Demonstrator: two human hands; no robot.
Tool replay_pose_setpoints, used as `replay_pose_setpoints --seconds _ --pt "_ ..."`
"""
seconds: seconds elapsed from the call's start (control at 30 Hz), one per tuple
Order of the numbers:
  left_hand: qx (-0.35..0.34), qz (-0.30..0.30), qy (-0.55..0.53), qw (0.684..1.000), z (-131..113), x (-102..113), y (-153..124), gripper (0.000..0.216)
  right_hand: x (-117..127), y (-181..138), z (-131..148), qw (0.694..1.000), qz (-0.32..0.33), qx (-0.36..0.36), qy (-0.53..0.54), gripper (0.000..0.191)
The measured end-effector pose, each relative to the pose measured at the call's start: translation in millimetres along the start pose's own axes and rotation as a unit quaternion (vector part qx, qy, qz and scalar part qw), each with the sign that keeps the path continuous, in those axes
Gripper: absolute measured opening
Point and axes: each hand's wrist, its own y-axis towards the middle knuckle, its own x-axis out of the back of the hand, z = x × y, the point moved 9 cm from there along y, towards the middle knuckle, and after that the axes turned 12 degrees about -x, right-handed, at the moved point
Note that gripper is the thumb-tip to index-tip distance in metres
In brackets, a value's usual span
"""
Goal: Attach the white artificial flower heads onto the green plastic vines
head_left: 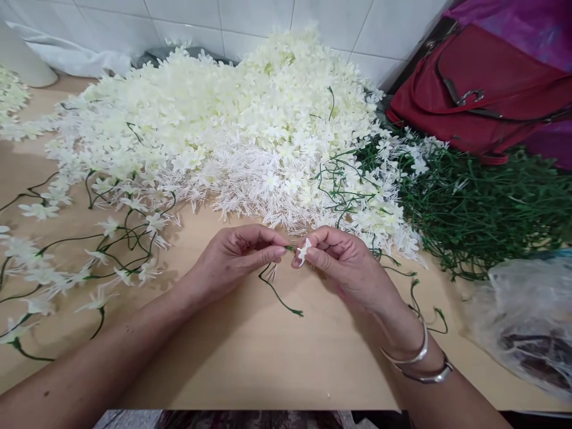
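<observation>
Between the thumb and finger of my left hand (248, 253) is a thin green plastic stem (289, 248), its tip pointing right. My right hand (346, 262) pinches a small white artificial flower (304, 251) close against that tip. I cannot tell whether stem and flower are joined. Below my hands a curved green stem (281, 298) reaches toward the bottom right; its upper end is near my left fingers. Just beyond my hands spreads a large heap of white flowers (268, 101). Left of my left forearm lie several flowers on green stems (120, 238).
A dense pile of green stems (487, 202) covers the table's right side, with a red handbag (482, 89) behind it. A clear plastic bag (527, 322) sits at the right edge. Loose stems (415, 298) lie by my right wrist. A tiled wall (254, 18) closes off the back.
</observation>
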Motion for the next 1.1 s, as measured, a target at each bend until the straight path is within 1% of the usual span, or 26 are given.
replay_pose_setpoints --seconds 0.13,0.3,0.4,0.6,0.8,0.97,1.1 --pt "-0.022 -0.012 0.021 0.999 -7 2 0 0.004 1 2 -1 1.000 -0.005 -0.001 0.017 0.013" --pt "-0.033 0.004 0.066 0.997 -13 2 -2 0.006 3 1 3 1.000 -0.022 0.018 -0.012 0.012" --pt "-0.031 0.015 0.073 0.997 -11 2 -2 0.008 1 1 2 1.000 -0.015 0.009 -0.021 0.012" --pt "-0.031 0.023 0.074 0.996 -11 1 -4 0.007 0 1 2 0.999 -0.017 -0.006 -0.037 0.019" --pt "-0.016 0.033 0.080 0.996 -8 -1 -4 0.010 -4 0 2 0.998 -0.009 -0.030 -0.047 0.021" --pt "0.006 0.065 0.037 0.997 2 -8 -7 0.013 -8 -1 -1 0.997 -0.007 -0.054 -0.057 0.024" --pt "0.010 0.070 0.017 0.997 6 -11 -9 0.015 -13 0 -2 0.997 0.008 -0.060 -0.044 0.026"
